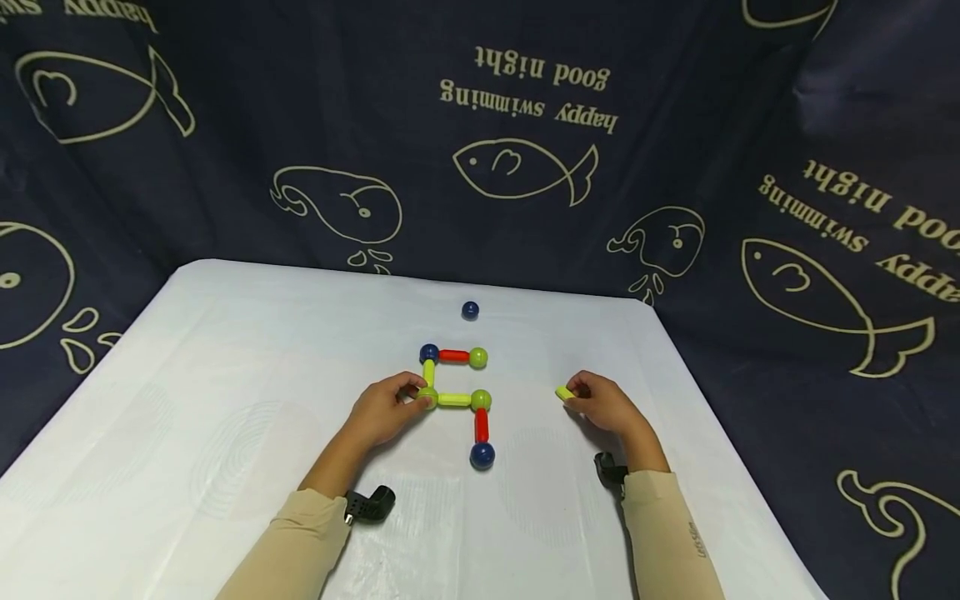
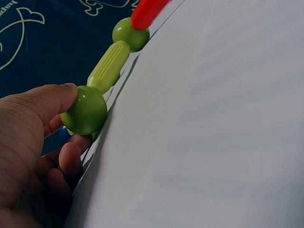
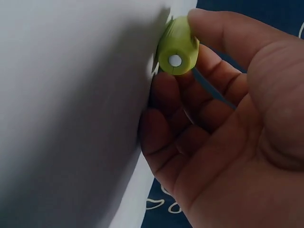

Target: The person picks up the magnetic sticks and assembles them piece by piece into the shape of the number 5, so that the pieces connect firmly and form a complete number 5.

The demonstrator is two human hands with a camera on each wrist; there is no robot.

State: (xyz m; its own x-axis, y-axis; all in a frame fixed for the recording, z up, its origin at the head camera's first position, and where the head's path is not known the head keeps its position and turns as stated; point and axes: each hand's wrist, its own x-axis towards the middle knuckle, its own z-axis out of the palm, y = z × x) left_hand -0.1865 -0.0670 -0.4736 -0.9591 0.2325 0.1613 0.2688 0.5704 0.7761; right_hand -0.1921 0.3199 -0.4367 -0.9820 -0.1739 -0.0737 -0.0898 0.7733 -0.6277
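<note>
My left hand pinches a green ball at one corner of a joined ball-and-rod figure on the table. From that ball, one yellow-green rod runs to a blue ball; another yellow-green rod reaches a second green ball. A red rod links the blue ball to a further green ball. Below, a red rod ends at a blue ball. Apart from the figure, on its right, my right hand pinches a loose yellow-green rod with a round whitish end.
A single blue ball lies near the far edge of the white-covered table. Behind and beside the table hangs a dark blue cloth with fish drawings. Black straps with small devices sit on both wrists.
</note>
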